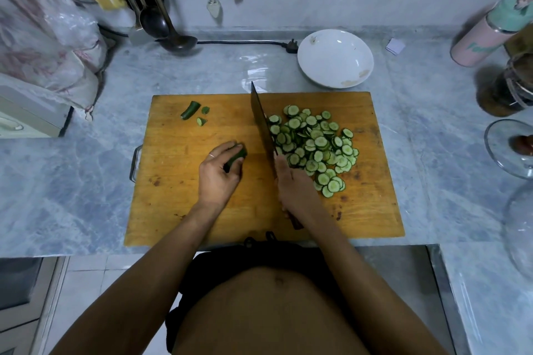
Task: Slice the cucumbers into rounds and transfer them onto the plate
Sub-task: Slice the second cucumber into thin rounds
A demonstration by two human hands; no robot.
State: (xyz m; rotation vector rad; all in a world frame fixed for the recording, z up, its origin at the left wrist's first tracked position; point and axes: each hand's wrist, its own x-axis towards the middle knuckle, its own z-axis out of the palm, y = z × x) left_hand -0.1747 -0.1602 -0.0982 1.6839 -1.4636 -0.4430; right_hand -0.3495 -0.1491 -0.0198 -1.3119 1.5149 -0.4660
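Head view: a worn wooden board [178, 196] lies on a grey marbled counter [72, 181]. Near its far left sit a dark green cucumber end [190, 109] and two small scraps. The left hand [220, 171] curls around a short cucumber stub [238, 156] on the board. Beside it, the right hand [292, 184] grips a knife [262, 124], its long dark blade resting edge-down on the board and touching a loose heap of thin, pale-centred rounds [314, 147]. Beyond the board sits a round, shallow white plate [335, 58].
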